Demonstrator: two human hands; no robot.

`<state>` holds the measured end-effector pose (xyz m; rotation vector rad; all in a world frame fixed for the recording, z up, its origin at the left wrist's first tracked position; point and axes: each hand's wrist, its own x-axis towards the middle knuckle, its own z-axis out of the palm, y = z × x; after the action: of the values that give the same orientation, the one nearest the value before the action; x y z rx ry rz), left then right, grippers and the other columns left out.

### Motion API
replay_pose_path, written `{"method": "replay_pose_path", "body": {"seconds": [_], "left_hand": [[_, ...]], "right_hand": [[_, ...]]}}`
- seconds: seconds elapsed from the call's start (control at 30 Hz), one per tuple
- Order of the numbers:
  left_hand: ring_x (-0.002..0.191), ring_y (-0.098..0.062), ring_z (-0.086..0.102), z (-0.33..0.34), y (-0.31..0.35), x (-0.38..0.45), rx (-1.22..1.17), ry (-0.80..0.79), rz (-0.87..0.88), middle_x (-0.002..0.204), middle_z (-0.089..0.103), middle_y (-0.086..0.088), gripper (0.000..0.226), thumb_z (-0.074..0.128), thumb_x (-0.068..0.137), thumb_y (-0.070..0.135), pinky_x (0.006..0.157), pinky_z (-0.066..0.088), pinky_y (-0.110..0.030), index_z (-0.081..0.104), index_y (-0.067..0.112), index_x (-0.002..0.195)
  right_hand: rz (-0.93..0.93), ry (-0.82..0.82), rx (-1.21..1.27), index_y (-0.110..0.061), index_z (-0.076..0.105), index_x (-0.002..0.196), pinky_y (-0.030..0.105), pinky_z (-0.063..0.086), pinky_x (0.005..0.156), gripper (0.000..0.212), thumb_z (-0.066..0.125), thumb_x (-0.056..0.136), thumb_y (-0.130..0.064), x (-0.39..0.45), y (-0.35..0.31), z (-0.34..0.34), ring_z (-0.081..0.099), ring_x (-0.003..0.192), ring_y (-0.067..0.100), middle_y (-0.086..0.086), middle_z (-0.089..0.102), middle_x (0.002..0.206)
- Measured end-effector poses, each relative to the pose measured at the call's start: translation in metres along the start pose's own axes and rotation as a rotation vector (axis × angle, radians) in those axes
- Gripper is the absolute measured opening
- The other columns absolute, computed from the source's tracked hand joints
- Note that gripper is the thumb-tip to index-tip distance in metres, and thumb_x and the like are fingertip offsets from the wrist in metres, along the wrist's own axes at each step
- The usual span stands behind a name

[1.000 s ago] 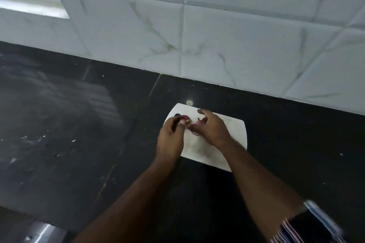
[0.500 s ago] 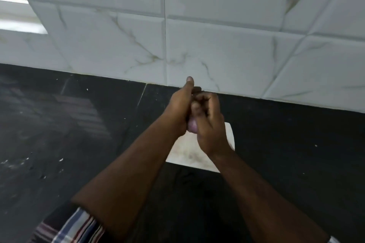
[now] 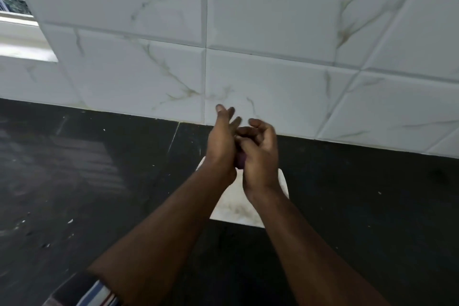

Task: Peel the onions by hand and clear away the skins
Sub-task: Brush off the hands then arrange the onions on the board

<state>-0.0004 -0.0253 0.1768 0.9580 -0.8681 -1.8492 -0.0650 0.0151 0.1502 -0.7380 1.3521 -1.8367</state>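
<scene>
At the centre of the frame the onion [image 3: 240, 159] shows only as a sliver of purple, pressed between both hands above the white cutting board [image 3: 233, 206]. The left hand [image 3: 221, 146] lies against it with fingers straight and spread; the right hand [image 3: 259, 154] curls round it, thumb across the front. The onion is probably light and firm, its dry skin brittle and its bared flesh slick, so picking at a loose edge near root or tip looks best
</scene>
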Motion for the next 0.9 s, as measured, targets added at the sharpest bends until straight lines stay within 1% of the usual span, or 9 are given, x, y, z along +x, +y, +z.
{"method": "replay_pose_path", "body": {"seconds": [0.1, 0.17, 0.23, 0.37, 0.47, 0.53, 0.63, 0.73, 0.9], "left_hand": [[0.111, -0.009, 0.065, 0.011, 0.000, 0.001, 0.067, -0.036, 0.071, 0.135, 0.065, 0.003, 0.052, 0.034, 0.103, 0.057, 0.088, 0.051, -0.028, 0.057, 0.027, 0.139], [0.088, -0.003, 0.071, 0.014, -0.007, -0.003, 0.046, -0.013, 0.104, 0.100, 0.076, 0.007, 0.046, 0.034, 0.104, 0.055, 0.079, 0.052, -0.024, 0.060, 0.030, 0.132], [0.089, -0.010, 0.074, 0.015, -0.022, -0.004, 0.009, -0.004, 0.076, 0.086, 0.074, -0.001, 0.038, 0.034, 0.104, 0.054, 0.083, 0.054, -0.027, 0.062, 0.037, 0.124], [0.127, -0.019, 0.061, 0.006, -0.051, -0.018, -0.044, -0.088, -0.093, 0.130, 0.069, 0.000, 0.063, 0.023, 0.100, 0.067, 0.114, 0.041, -0.044, 0.059, 0.030, 0.136], [0.142, -0.025, 0.045, -0.006, -0.034, 0.001, -0.070, -0.022, -0.090, 0.155, 0.047, 0.001, 0.071, 0.017, 0.097, 0.073, 0.118, 0.029, -0.051, 0.040, 0.034, 0.151], [0.132, -0.024, 0.056, -0.001, -0.010, 0.013, -0.124, 0.036, -0.044, 0.148, 0.054, 0.000, 0.069, 0.025, 0.098, 0.070, 0.109, 0.040, -0.048, 0.042, 0.029, 0.150], [0.087, -0.013, 0.073, 0.012, -0.007, 0.012, -0.104, 0.077, 0.012, 0.099, 0.073, 0.002, 0.045, 0.042, 0.102, 0.055, 0.085, 0.056, -0.034, 0.065, 0.022, 0.120], [0.119, -0.014, 0.064, 0.013, -0.024, 0.010, -0.019, 0.096, 0.084, 0.127, 0.068, 0.000, 0.034, 0.043, 0.104, 0.035, 0.109, 0.046, -0.039, 0.062, 0.022, 0.129], [0.126, -0.015, 0.060, 0.001, -0.052, -0.014, 0.207, -0.017, 0.107, 0.131, 0.067, 0.007, 0.050, 0.031, 0.102, 0.056, 0.110, 0.046, -0.047, 0.046, 0.037, 0.145]], "right_hand": [[0.023, 0.005, -0.024, -0.019, 0.069, 0.100, 0.029, 0.058, 0.068, 0.022, 0.055, 0.093, -0.004, -0.003, -0.001, 0.006, 0.072, 0.085, 0.015, -0.001, 0.076, 0.090], [0.010, 0.094, -0.050, -0.022, 0.070, 0.101, 0.030, 0.060, 0.073, 0.019, 0.064, 0.092, -0.007, 0.001, -0.002, 0.006, 0.075, 0.084, 0.016, 0.001, 0.077, 0.087], [0.018, 0.161, 0.036, -0.020, 0.068, 0.105, 0.031, 0.061, 0.071, 0.023, 0.068, 0.089, -0.004, 0.005, -0.004, 0.006, 0.074, 0.077, 0.020, 0.005, 0.076, 0.083], [-0.005, 0.121, 0.206, -0.010, 0.065, 0.113, 0.037, 0.060, 0.077, 0.025, 0.063, 0.091, 0.002, 0.020, -0.016, 0.007, 0.074, 0.090, 0.028, 0.015, 0.073, 0.106], [-0.014, 0.029, 0.136, -0.011, 0.063, 0.118, 0.037, 0.059, 0.079, 0.030, 0.059, 0.092, 0.005, 0.024, -0.018, 0.000, 0.074, 0.094, 0.027, 0.008, 0.074, 0.108], [-0.011, -0.020, 0.024, -0.015, 0.064, 0.116, 0.039, 0.057, 0.078, 0.033, 0.058, 0.092, 0.006, 0.013, -0.011, 0.000, 0.073, 0.092, 0.024, 0.002, 0.076, 0.106], [-0.006, -0.009, 0.036, -0.016, 0.066, 0.113, 0.036, 0.057, 0.081, 0.034, 0.056, 0.091, 0.009, 0.002, -0.004, 0.007, 0.073, 0.097, 0.022, 0.002, 0.077, 0.101], [0.016, 0.046, 0.111, -0.014, 0.065, 0.115, 0.033, 0.058, 0.089, 0.035, 0.055, 0.092, 0.010, 0.004, -0.005, 0.008, 0.073, 0.101, 0.016, 0.002, 0.077, 0.102], [0.034, 0.067, 0.141, -0.014, 0.063, 0.121, 0.048, 0.055, 0.097, 0.035, 0.059, 0.092, 0.006, 0.023, -0.009, 0.001, 0.073, 0.102, 0.022, 0.004, 0.074, 0.112]]}}
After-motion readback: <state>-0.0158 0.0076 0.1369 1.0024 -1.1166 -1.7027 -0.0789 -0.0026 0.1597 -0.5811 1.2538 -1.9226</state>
